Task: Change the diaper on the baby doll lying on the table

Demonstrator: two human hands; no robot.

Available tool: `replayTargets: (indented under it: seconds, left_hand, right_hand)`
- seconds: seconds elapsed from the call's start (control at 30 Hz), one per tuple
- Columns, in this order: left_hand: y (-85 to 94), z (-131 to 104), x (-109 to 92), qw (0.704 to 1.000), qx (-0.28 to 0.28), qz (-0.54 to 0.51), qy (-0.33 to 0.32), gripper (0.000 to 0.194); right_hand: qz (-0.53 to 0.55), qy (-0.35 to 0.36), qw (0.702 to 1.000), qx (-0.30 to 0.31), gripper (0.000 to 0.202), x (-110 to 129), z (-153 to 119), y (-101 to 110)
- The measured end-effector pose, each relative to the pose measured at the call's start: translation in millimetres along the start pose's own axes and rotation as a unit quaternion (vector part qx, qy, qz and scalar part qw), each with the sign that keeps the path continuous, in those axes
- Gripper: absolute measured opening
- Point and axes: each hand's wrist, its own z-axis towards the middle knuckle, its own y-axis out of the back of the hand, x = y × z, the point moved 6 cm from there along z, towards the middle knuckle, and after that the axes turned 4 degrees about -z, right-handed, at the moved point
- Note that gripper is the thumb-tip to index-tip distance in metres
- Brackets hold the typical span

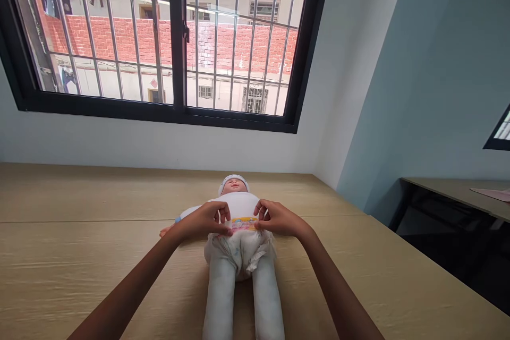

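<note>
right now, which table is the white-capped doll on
The pale wooden table below the large black-framed window: the doll lies there; the black-legged table at right holds something pink.

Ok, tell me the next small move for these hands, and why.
Probably smooth the colourful waistband of the diaper outward across the doll: the left hand and right hand are at its opposite ends, and the diaper looks wrinkled.
</note>
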Motion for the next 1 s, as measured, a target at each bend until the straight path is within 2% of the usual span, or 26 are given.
replayTargets:
  seconds: [0.17, 0.37, 0.63, 1.0]
  left_hand:
    - [2.8, -3.9, -6.4, 1.0, 0.004, 0.01, 0.004, 0.036]
    - [6.1, -4.5, -4.5, 1.0, 0.005, 0.017, 0.008, 0.036]
    - [5.5, -4.3, -6.8, 1.0, 0.008, 0.024, -0.006, 0.033]
    - [7.0, -7.8, -15.5, 0.999, 0.006, 0.017, -0.032, 0.015]
  right_hand:
    - [0.007, -0.006, 1.0, 0.01, 0.021, 0.8, -2.2, 1.9]
    - [0.046, -0.001, 0.998, 0.046, 0.038, -3.2, -2.5, -4.2]
    - [0.003, 0.016, 1.0, 0.025, 0.027, -1.6, -2.1, -0.2]
    - [0.035, 0.021, 0.999, 0.031, 0.028, -4.2, -2.9, 2.6]
